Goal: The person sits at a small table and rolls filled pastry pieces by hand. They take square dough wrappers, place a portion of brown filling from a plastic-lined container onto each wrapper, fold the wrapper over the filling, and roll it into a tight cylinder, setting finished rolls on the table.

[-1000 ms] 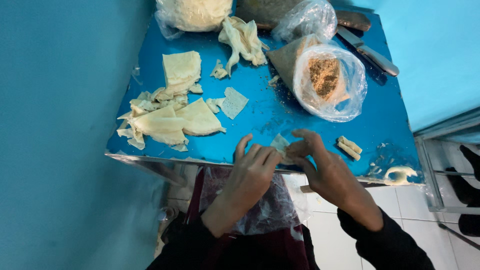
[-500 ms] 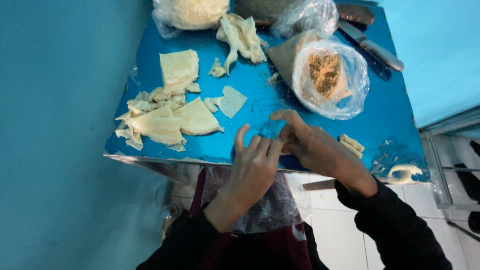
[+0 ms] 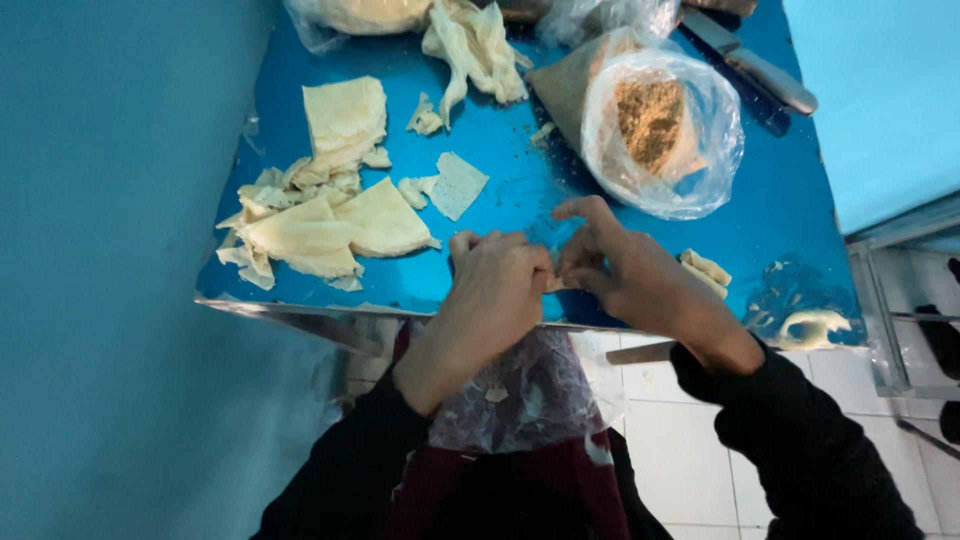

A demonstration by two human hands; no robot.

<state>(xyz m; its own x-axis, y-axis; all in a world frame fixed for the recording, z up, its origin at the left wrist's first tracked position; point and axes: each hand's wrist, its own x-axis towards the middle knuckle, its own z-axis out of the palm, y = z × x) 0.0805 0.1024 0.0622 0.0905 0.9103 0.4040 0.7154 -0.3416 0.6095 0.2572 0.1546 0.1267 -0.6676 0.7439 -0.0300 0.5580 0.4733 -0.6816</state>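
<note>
Both hands have drawn together since half a second ago, when the right hand reached further out over the tabletop; now they meet at its near edge. Under them lies the blue table (image 3: 520, 200), its near rim just above the person's lap. At the far right of it sits an open clear plastic bag (image 3: 665, 125) with brown crumbly filling, and a knife (image 3: 760, 68) lies beyond that. A heap of pale dough sheets (image 3: 320, 225) covers the left part, with a small square sheet (image 3: 458, 184) near the middle. The left hand (image 3: 495, 290) and right hand (image 3: 625, 270) touch fingertip to fingertip, fingers curled and pressed together around a small dough piece (image 3: 556, 284), of which only a sliver shows between them. Two folded pieces (image 3: 705, 272) lie just beside the right hand
</note>
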